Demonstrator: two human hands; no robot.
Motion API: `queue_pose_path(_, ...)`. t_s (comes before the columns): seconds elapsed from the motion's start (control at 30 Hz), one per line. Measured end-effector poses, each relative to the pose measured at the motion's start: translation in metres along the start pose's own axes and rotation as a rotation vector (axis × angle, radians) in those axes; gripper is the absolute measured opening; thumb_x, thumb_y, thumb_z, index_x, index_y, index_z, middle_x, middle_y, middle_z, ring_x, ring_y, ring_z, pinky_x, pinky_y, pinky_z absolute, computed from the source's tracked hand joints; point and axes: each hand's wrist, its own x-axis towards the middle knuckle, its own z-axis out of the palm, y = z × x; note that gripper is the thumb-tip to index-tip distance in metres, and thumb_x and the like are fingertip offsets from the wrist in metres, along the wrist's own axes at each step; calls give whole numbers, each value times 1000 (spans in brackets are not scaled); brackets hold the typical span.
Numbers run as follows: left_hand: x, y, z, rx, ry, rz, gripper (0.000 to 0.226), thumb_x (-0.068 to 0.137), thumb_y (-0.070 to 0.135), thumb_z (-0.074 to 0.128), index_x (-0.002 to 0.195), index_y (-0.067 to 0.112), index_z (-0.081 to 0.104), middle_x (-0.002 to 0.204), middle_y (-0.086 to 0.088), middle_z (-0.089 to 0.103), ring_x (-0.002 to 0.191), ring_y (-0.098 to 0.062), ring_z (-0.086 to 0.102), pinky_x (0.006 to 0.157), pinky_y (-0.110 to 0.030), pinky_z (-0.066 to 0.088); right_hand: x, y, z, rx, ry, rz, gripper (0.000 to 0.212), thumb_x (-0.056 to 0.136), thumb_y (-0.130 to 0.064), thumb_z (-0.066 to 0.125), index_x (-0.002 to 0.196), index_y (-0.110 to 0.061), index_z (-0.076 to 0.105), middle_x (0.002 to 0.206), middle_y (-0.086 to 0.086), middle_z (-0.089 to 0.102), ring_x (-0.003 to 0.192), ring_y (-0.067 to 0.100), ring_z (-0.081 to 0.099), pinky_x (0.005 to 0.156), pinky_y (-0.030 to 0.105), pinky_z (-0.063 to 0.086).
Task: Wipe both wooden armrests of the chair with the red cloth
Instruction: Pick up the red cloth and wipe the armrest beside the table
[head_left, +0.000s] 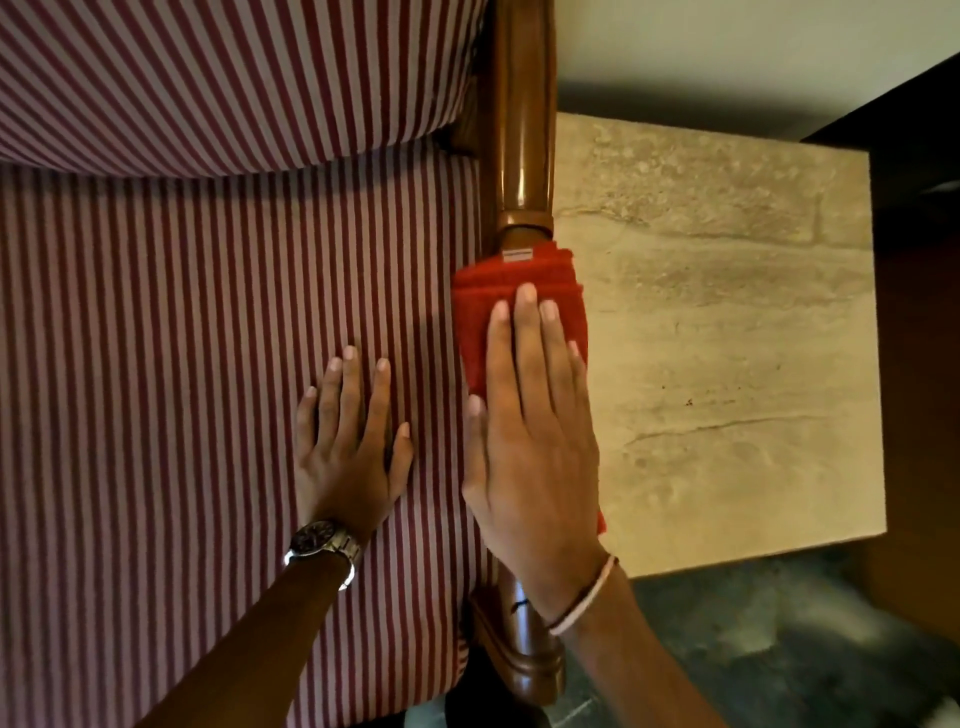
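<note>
The chair's right wooden armrest (524, 130) runs up the middle of the head view, glossy brown. A folded red cloth (485, 296) is draped over its middle. My right hand (535, 441) lies flat on top of the cloth, fingers straight and together, pressing it onto the armrest. My left hand (350, 447), with a wristwatch, rests palm down on the striped seat cushion (182, 364) just left of the armrest, fingers slightly spread and holding nothing. The other armrest is out of view.
The striped back cushion (234, 78) sits at the top left. A beige stone-topped side table (727, 338) stands directly right of the armrest. Dark furniture (924, 260) lines the far right, and a dark floor (753, 649) shows at the bottom right.
</note>
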Motion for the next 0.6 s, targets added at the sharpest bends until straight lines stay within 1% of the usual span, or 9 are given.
queue_pose_path(0.1,4,-1,-1,7,17,5,69,104,44,36,164,14,19,169,-20,23,156,-34,25,127,-45,12,64,0,-5,12,35,-11,62,110,-27,36,165,-8,16,175,14,10,164,27,6,135,47,9)
queue_pose_path(0.17,3,-1,-3,14,11,5,69,104,43,37,164,14,18,168,-21,25,155,-35,27,127,-46,15,121,1,-10,0,74,-1,60,110,-26,33,165,-7,16,175,17,11,164,29,8,134,49,9)
queue_pose_path(0.23,1,1,-5,11,12,12,69,104,44,37,163,13,20,167,-21,26,155,-36,27,125,-48,19,141,4,-9,-13,126,32,59,110,-25,31,164,-7,18,174,17,13,164,30,10,134,48,10)
queue_pose_path(0.3,2,1,-6,1,8,2,68,104,44,37,163,13,22,167,-21,26,155,-36,28,124,-50,22,103,3,-2,27,125,41,60,110,-25,32,165,-7,16,175,16,11,164,28,7,134,49,13)
queue_pose_path(0.37,2,1,-7,-15,5,7,68,104,44,36,163,13,22,168,-21,26,155,-36,28,124,-51,23,23,-3,1,37,54,55,63,111,-27,33,167,-11,9,176,12,4,164,25,1,134,50,16)
queue_pose_path(0.43,1,1,-7,-4,-2,10,68,104,45,35,163,13,21,168,-21,25,155,-36,27,126,-48,18,-44,-6,1,12,-16,58,67,110,-30,35,167,-15,5,177,8,-1,165,23,-1,133,48,18)
queue_pose_path(0.47,2,1,-7,-3,-3,7,68,104,45,34,163,13,20,168,-21,24,155,-35,27,127,-47,15,-55,-3,3,7,-21,50,68,109,-30,37,167,-15,5,177,7,0,165,23,0,133,47,18)
queue_pose_path(0.53,3,1,-5,-4,-1,8,68,104,45,34,163,13,20,168,-20,24,155,-35,26,127,-46,13,-29,1,4,14,-25,73,69,108,-28,40,167,-14,8,177,9,2,165,24,2,134,46,16)
queue_pose_path(0.6,3,1,-4,2,2,5,68,104,45,34,163,13,21,168,-21,25,155,-36,27,126,-48,18,30,-1,3,34,44,63,65,108,-27,39,166,-10,13,176,14,8,164,27,5,134,48,14)
